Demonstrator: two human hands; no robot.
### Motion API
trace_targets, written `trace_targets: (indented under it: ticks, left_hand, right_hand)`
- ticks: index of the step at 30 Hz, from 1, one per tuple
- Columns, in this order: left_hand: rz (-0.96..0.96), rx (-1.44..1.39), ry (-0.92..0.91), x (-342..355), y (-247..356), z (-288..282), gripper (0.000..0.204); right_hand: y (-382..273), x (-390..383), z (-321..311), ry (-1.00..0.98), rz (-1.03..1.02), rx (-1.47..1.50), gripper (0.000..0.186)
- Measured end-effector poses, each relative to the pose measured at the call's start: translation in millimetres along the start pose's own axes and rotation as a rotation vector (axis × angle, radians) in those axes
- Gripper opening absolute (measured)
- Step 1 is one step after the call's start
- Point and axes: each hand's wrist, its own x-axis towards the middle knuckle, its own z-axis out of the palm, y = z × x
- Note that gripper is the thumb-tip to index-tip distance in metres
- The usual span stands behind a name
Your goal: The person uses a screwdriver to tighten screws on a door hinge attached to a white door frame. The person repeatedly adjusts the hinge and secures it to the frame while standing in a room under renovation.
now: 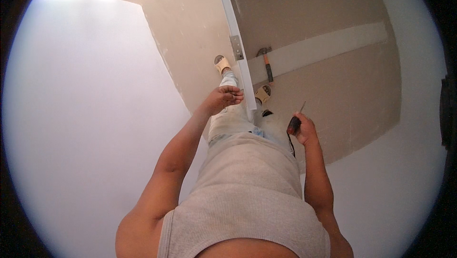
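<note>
My right hand (305, 130) is wrapped round the dark handle of a screwdriver (294, 124), whose thin metal shaft points up and away from me. My left hand (227, 97) is beside the narrow white edge of a door (245, 74). Its fingers are curled together close to that edge; anything small between them is hidden, and I cannot tell whether they touch the door. Farther up the same edge sits a metal hinge plate (236, 47) with holes in it.
On the floor right of the door lies a hammer (268, 65) with an orange and black handle. A pale strip (328, 46) crosses the brown floor (304, 5) there. White walls rise at the left (90, 115) and right. My sandalled feet (222, 64) stand either side of the door edge.
</note>
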Motion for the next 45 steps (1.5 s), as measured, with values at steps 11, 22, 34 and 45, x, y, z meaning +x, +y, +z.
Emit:
trace_targets:
  ticks: [11, 22, 34, 45]
  left_hand:
    - [0.079, 0.242, -0.076, -11.8, 9.9, 66.8, 0.037]
    - [0.129, -0.287, -0.113, -5.8, -8.7, 66.0, 0.015]
    - [-0.017, -0.275, -0.203, 22.1, 35.2, 63.8, 0.015]
    - [-0.334, -0.288, -0.102, 77.0, 131.3, 63.0, 0.017]
  right_hand:
    - [-42.4, -48.8, 34.4, -0.184, -0.272, -0.573, 0.048]
    - [-42.8, -103.2, 48.3, -0.249, -0.42, -0.591, 0.031]
    - [-60.9, -98.6, 70.5, -0.173, -0.689, -0.779, 0.03]
    - [-135.4, -82.0, 147.9, 0.03, -0.572, -0.784, 0.028]
